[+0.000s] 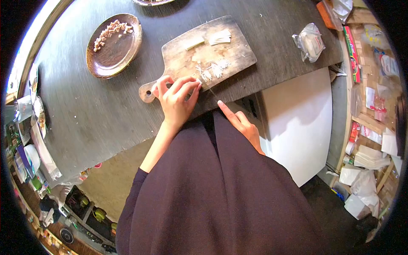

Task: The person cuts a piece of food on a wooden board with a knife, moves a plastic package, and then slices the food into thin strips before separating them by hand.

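Note:
A wooden cutting board point(178, 55) with a round-holed handle lies near the table's front edge. On it are small chopped white bits point(214, 69), a bundle of white strips point(219, 37) and one white stick point(194, 43). My left hand point(175, 100) rests at the board's near edge, thumb and fingertips pinched on a small white food piece, mostly covered by the fingers. My right hand point(244, 126) is just off the board's front edge, index finger stretched along a knife point(213, 92). Only its thin blade shows, seen nearly edge-on; the handle is hidden.
A brown oval plate point(114, 63) with diced pinkish-brown pieces point(111, 33) stands at the left. Another dish point(153, 2) is cut off at the top. A plastic-wrapped pack point(311, 42) lies at the right. Below the tabletop stands a white panel point(297, 123); shelves hold packages.

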Motion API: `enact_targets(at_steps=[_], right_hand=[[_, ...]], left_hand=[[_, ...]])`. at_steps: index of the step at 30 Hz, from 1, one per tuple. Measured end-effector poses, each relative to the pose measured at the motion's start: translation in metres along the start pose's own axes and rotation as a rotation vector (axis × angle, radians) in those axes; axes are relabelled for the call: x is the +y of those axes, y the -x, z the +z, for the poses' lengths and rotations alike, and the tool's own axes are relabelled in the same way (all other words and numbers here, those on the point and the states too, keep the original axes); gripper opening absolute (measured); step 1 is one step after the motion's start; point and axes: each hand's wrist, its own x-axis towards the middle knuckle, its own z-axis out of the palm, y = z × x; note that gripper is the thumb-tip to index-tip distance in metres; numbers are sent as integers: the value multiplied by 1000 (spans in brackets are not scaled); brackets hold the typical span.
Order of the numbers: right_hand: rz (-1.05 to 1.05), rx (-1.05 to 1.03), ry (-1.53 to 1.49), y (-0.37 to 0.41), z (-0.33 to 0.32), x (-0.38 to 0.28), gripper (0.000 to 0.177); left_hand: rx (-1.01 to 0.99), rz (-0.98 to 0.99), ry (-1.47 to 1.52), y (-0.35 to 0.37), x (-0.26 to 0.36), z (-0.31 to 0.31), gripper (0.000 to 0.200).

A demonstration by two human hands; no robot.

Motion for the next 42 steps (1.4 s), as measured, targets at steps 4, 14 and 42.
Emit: enact_targets(at_steps=[4,14,42], right_hand=[[-26,-18,7,2,0,0,80],[6,-48,11,-8,2,-3,81],[-8,92,49,-2,17,-7,68]], left_hand=[[-11,1,-10,0,0,-1,15],[6,3,-2,1,-1,0,16],[20,17,16,2,-5,1,17]])
